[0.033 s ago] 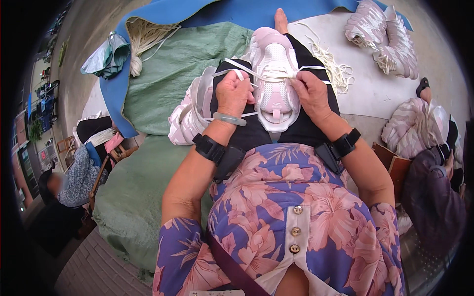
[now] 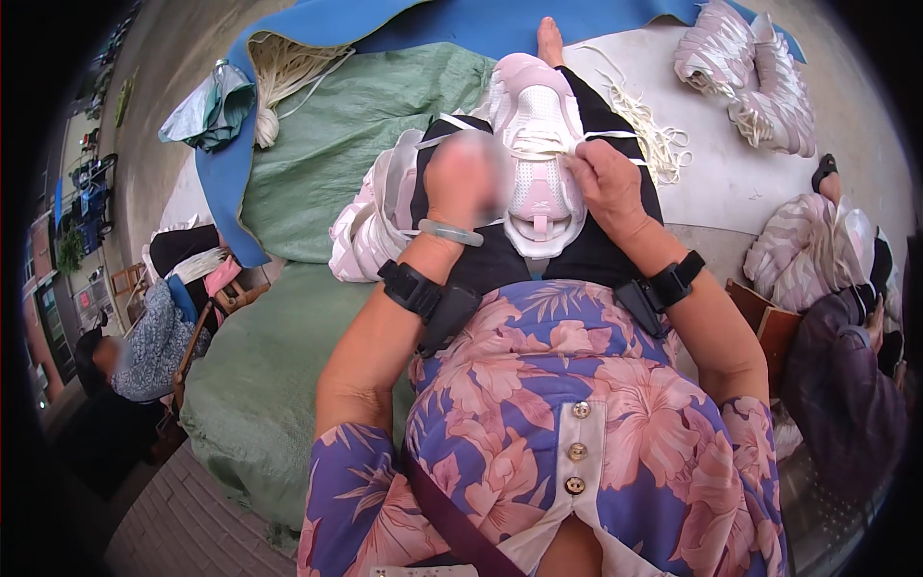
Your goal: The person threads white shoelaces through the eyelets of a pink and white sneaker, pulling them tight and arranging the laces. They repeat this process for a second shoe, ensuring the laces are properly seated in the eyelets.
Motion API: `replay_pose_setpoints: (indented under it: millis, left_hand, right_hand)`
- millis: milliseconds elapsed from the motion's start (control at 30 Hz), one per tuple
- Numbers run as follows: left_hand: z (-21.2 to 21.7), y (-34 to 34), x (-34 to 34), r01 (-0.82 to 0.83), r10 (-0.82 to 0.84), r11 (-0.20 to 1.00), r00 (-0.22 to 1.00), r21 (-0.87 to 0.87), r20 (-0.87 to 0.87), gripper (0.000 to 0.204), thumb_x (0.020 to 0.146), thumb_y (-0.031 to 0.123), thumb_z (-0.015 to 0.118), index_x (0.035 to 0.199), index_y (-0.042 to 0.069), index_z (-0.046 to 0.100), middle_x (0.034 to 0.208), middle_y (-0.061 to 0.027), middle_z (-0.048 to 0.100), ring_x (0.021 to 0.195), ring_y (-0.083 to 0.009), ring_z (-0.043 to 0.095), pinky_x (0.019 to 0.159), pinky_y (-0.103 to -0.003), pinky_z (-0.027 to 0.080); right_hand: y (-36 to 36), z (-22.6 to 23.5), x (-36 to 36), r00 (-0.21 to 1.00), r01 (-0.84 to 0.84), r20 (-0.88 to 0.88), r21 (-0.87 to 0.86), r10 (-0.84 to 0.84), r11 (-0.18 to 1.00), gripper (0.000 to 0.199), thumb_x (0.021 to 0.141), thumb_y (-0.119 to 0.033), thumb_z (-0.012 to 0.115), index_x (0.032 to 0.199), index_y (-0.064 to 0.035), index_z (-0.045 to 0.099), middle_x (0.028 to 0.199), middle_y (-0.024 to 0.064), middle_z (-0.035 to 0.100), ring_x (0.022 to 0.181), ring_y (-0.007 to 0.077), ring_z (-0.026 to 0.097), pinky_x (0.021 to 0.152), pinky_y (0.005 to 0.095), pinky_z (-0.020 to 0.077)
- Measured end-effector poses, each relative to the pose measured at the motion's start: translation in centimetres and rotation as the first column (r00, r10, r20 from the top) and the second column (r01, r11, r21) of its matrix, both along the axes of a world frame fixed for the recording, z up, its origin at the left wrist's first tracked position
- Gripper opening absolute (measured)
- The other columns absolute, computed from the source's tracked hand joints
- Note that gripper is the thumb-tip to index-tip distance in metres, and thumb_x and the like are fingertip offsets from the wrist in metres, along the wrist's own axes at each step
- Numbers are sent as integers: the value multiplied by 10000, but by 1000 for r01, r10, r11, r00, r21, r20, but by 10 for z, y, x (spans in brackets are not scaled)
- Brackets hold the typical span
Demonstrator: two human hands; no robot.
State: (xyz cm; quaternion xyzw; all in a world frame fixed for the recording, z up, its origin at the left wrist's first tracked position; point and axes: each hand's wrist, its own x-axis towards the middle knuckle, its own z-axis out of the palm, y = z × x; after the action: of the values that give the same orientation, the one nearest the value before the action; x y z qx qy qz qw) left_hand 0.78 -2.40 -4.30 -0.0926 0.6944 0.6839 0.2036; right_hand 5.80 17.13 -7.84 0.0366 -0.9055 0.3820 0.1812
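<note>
A pink and white sneaker (image 2: 540,183) lies across my lap, its heel toward me. White shoelace (image 2: 541,144) runs in rows over its tongue. At the shoe's right edge, my right hand (image 2: 608,183) pinches a lace between thumb and fingers. Beside the left edge is my left hand (image 2: 463,183), its fingers smeared in the current head view; the frame just before it shows them closed on a lace. More pink and white shoe uppers (image 2: 370,216) lie against my left thigh.
Green woven sheeting (image 2: 356,125) spreads to my left, beside a blue mat (image 2: 223,183) holding a bundle of laces (image 2: 284,82). Loose laces (image 2: 654,135) lie right of my leg. Bundled shoe uppers (image 2: 745,72) stand far right. Other people sit left (image 2: 154,346) and right (image 2: 841,375).
My left hand's fingers are now smeared, and the lace stretched between them and the shoe is mostly lost from sight. My right hand stays on its lace; the shoe has hardly moved.
</note>
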Motion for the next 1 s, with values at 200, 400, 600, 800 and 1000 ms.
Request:
replay_pose_setpoints:
  millis: [200,400,600,800,1000]
  left_hand:
    - [-5,6,3,-19,11,997,994,-80,-105,150,815,33,528,961,2,514,655,-36,535,435,-64,469,389,-208,418]
    - [-7,10,2,-52,45,997,991,-52,-129,161,819,21,517,977,-4,499,650,-35,527,437,-58,462,394,-206,418]
    - [-9,12,3,-55,49,998,988,-36,-149,165,819,16,512,982,-6,495,640,-31,525,434,-56,456,391,-204,412]
    - [-17,15,3,-93,-78,925,901,-368,-426,115,794,31,544,902,-3,528,601,-31,553,459,-101,517,433,-250,423]
    - [-20,14,-5,-36,-294,814,835,-580,-465,129,707,74,584,773,11,492,579,-113,552,535,-281,556,530,-392,437]
  right_hand:
    - [-4,0,-2,997,-67,48,116,62,991,116,790,-168,592,801,-64,542,722,103,562,683,287,576,585,363,447]
    - [1,-12,0,944,95,330,-303,11,948,247,784,-240,658,747,-50,505,596,62,496,527,162,480,502,286,401]
    - [4,-15,2,931,101,359,-423,64,901,280,796,-242,666,731,-36,488,591,23,456,531,109,406,492,258,377]
    - [4,-14,2,914,120,395,-483,93,867,295,798,-250,668,721,-33,485,588,21,451,539,101,401,488,255,373]
    - [9,-3,3,887,124,457,-381,70,916,299,800,-259,667,706,-30,500,551,29,467,509,105,404,471,260,375]
